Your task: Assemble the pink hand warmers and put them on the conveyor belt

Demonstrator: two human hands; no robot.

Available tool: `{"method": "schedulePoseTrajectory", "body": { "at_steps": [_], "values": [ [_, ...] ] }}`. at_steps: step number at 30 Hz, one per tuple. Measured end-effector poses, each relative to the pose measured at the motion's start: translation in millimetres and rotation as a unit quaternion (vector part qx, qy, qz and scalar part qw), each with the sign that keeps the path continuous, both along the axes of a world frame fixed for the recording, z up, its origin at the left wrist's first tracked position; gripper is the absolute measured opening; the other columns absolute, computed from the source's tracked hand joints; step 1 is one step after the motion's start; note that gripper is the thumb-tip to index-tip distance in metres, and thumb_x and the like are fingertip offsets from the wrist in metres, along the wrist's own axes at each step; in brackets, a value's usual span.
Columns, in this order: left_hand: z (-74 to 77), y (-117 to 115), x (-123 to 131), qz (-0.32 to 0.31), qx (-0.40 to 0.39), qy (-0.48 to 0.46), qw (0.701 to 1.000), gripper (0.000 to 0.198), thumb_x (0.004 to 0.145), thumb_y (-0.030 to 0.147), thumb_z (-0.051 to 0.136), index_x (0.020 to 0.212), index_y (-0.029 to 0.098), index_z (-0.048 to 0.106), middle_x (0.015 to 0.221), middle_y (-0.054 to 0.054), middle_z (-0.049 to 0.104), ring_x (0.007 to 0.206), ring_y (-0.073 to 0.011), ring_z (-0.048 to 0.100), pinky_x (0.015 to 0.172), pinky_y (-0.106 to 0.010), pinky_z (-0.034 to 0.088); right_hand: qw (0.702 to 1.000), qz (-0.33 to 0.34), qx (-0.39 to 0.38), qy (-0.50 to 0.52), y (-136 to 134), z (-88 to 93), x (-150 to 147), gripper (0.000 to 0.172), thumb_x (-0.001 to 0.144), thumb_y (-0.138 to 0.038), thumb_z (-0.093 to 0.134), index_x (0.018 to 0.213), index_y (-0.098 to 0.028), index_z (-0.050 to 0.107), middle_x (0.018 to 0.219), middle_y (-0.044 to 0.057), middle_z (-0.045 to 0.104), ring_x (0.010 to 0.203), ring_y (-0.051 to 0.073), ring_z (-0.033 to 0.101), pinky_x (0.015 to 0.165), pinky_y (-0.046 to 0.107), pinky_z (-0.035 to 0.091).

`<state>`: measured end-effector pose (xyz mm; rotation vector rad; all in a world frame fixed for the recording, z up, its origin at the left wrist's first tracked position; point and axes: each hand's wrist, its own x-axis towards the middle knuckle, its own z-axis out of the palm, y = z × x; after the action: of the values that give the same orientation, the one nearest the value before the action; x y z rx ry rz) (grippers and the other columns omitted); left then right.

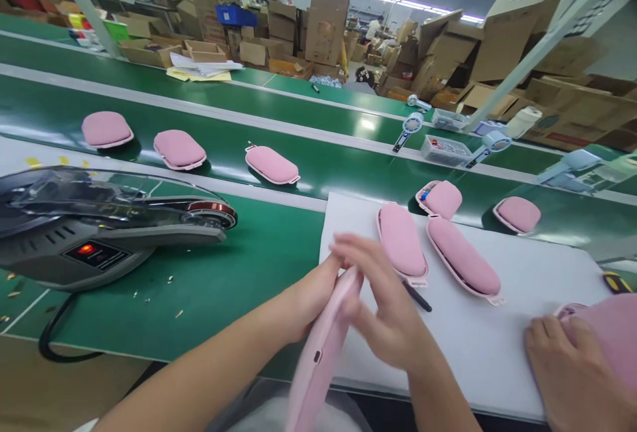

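We hold a pink case (318,375) on edge before our body, over the near side of the green table (269,253); it looks long, pale and smooth, with a rounded upper end and a small dark slot (317,356) in its narrow side, its lower end cut off from view. Our left hand (312,302) clasps it from the left and our right hand (385,309), a little blurred, closes on it opposite. Just beyond, we see two pink shells (401,239) on a white sheet (545,269), a co-worker's hand (572,362) rightward, and a grey machine (144,239) leftward
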<state>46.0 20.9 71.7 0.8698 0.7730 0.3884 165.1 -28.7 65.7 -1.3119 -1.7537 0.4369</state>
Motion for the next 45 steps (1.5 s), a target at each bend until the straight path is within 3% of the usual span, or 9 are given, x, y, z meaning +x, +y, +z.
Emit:
{"method": "schedulePoseTrajectory", "body": {
  "at_steps": [3, 7, 11, 16, 18, 21, 24, 36, 45],
  "values": [
    [-4.1, 4.2, -17.6, -0.066, -0.035, 0.054, 0.996, 0.044, 0.083, 0.057, 0.046, 0.098, 0.02, 0.065, 0.069, 0.002, 0.06, 0.058, -0.0124, 0.055, 0.054, -0.023, 0.043, 1.0, 0.006, -0.02, 0.019, -22.1, -19.7, 17.0, 0.028, 0.083, -0.042, 0.064, 0.106, -0.027, 0.06, 0.105, 0.007, 0.056, 0.099, 0.023, 0.058, 0.079, 0.035, 0.051],
    [-13.1, 6.9, -45.7, -0.128, 0.241, 0.146, 0.951, 0.034, 0.086, 0.048, 0.049, 0.109, 0.028, 0.066, 0.103, -0.001, 0.068, 0.085, -0.0189, 0.062, 0.069, -0.026, 0.048, 0.971, -0.213, -0.01, 0.106, -38.7, -60.5, 24.9, 0.026, 0.084, -0.047, 0.061, 0.095, -0.024, 0.056, 0.091, 0.004, 0.053, 0.085, 0.02, 0.056, 0.068, 0.034, 0.05],
    [-31.1, -8.0, -51.9, -0.056, 0.458, 0.248, 0.852, 0.032, 0.091, 0.035, 0.044, 0.113, 0.025, 0.064, 0.109, -0.006, 0.069, 0.098, -0.0253, 0.061, 0.081, -0.035, 0.049, 0.948, -0.313, -0.016, 0.047, -49.4, -73.0, 15.5, 0.022, 0.086, -0.039, 0.06, 0.099, -0.023, 0.054, 0.103, 0.007, 0.056, 0.099, 0.025, 0.054, 0.084, 0.043, 0.043],
    [-54.5, -37.9, -29.4, 0.09, 0.659, 0.305, 0.681, 0.029, 0.091, 0.017, 0.038, 0.111, 0.018, 0.059, 0.109, -0.01, 0.066, 0.104, -0.0268, 0.055, 0.089, -0.042, 0.043, 0.966, -0.234, 0.002, -0.112, -50.7, -56.7, 2.0, 0.026, 0.092, -0.027, 0.05, 0.118, -0.022, 0.051, 0.113, 0.008, 0.059, 0.105, 0.022, 0.053, 0.088, 0.037, 0.04],
    [-60.7, -43.3, -19.5, 0.132, 0.682, 0.317, 0.645, 0.025, 0.089, 0.016, 0.043, 0.109, 0.018, 0.057, 0.103, -0.01, 0.063, 0.098, -0.0252, 0.053, 0.083, -0.04, 0.042, 0.964, -0.225, 0.027, -0.139, -45.9, -55.9, -2.6, 0.025, 0.092, -0.025, 0.05, 0.116, -0.02, 0.052, 0.11, 0.009, 0.06, 0.103, 0.023, 0.052, 0.087, 0.037, 0.039],
    [-66.0, -42.1, -9.2, 0.175, 0.681, 0.318, 0.636, 0.021, 0.086, 0.011, 0.045, 0.102, 0.02, 0.054, 0.094, -0.007, 0.061, 0.087, -0.0225, 0.05, 0.077, -0.037, 0.037, 0.948, -0.267, 0.076, -0.156, -36.7, -60.4, -10.9, 0.017, 0.09, -0.018, 0.048, 0.105, -0.019, 0.055, 0.097, 0.007, 0.062, 0.089, 0.022, 0.053, 0.08, 0.036, 0.037],
    [-66.8, -36.5, -4.0, 0.191, 0.659, 0.31, 0.658, 0.019, 0.084, 0.009, 0.043, 0.096, 0.021, 0.051, 0.089, -0.005, 0.059, 0.085, -0.021, 0.05, 0.076, -0.037, 0.034, 0.934, -0.309, 0.077, -0.164, -29.9, -62.4, -16.1, 0.017, 0.087, -0.013, 0.047, 0.099, -0.02, 0.055, 0.088, 0.006, 0.062, 0.081, 0.022, 0.053, 0.076, 0.037, 0.034],
    [-63.1, -32.2, -5.7, 0.161, 0.698, 0.315, 0.623, 0.028, 0.083, 0.006, 0.045, 0.11, 0.011, 0.053, 0.107, -0.012, 0.053, 0.101, -0.0232, 0.048, 0.088, -0.038, 0.034, 0.967, -0.176, 0.014, -0.184, -29.9, -52.4, 9.9, 0.026, 0.09, -0.02, 0.05, 0.115, -0.015, 0.054, 0.111, 0.009, 0.057, 0.104, 0.023, 0.049, 0.091, 0.035, 0.035],
    [-63.9, -38.1, -5.8, 0.153, 0.676, 0.33, 0.641, 0.024, 0.083, 0.01, 0.051, 0.106, 0.011, 0.056, 0.112, -0.012, 0.05, 0.107, -0.0262, 0.047, 0.094, -0.04, 0.036, 0.967, -0.196, -0.037, -0.159, -36.3, -48.2, 10.3, 0.027, 0.093, -0.023, 0.047, 0.12, -0.021, 0.051, 0.119, 0.008, 0.055, 0.108, 0.023, 0.049, 0.093, 0.034, 0.038]
  ]
}}
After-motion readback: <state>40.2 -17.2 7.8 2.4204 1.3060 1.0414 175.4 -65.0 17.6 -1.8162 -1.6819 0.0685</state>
